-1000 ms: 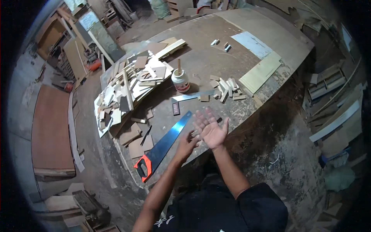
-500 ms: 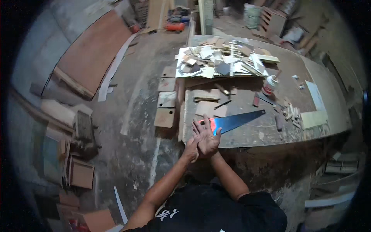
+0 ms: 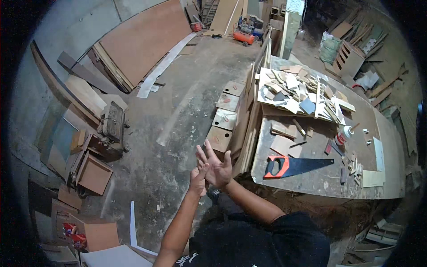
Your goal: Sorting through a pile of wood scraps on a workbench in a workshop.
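Observation:
My right hand is turned palm up with its fingers spread, and nothing lies on the palm. Against its little-finger side is my left hand, closed around that edge with the thumb up; its other fingers are mostly hidden. Both hands are in the air over the floor, left of the workbench. On the bench's near part lies a handsaw with a dark blade and an orange and black handle, apart from my hands. Beyond the saw are a dark, thin pencil-like stick and small flat boards.
Wood offcuts are heaped on the bench's far side, near a white bottle. Boards with holes stand along its left side. An orange compressor is farther back. Large panels lean at the left wall.
The view has swung left, so the bench sits farther right. My joined hands are now over the floor instead of in front of the saw handle, which shows fully. The saw stays on the bench.

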`<state>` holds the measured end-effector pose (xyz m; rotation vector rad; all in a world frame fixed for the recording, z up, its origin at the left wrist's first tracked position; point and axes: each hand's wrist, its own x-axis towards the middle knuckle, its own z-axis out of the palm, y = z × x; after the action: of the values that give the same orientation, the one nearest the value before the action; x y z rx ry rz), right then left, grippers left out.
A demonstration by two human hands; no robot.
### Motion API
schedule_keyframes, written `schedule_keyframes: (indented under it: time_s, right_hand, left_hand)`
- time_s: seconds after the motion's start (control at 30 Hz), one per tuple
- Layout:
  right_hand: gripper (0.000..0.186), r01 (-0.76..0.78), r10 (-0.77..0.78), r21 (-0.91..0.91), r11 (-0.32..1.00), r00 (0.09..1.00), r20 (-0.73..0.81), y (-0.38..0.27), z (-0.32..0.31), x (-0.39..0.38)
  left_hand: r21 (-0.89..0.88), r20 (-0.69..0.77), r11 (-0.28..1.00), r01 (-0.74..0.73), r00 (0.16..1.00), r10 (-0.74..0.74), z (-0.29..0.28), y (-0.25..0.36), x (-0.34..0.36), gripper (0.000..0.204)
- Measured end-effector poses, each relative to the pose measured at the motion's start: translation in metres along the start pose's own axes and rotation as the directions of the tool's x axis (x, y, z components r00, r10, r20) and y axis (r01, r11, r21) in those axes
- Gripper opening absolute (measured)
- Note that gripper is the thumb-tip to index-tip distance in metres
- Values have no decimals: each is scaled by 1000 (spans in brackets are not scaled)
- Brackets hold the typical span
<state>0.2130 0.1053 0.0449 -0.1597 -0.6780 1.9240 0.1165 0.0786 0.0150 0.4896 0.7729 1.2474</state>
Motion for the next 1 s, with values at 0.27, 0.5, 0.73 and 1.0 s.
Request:
schedule_keyframes:
  time_s: [0.27,0.5,0.73,1.0]
  right_hand:
    - [108,68,-100,210,975,984,145,-33,-1,119]
    - [105,151,-172,123,981,968,182,-46,-11,217]
    - [111,154,-203,318,935,971,126,-81,-34,272]
    - [107,511,-515,-62,857,854,-77,-115,-83,327]
  left_hand:
    - [53,238,998,-46,971,32,-5,85,89,28]
    - [312,103,949,-46,995,14,10,152,195,29]
    - [187,484,982,-7,871,-87,1,174,264,28]
    - [394,512,917,68,812,-280,37,160,393,18]
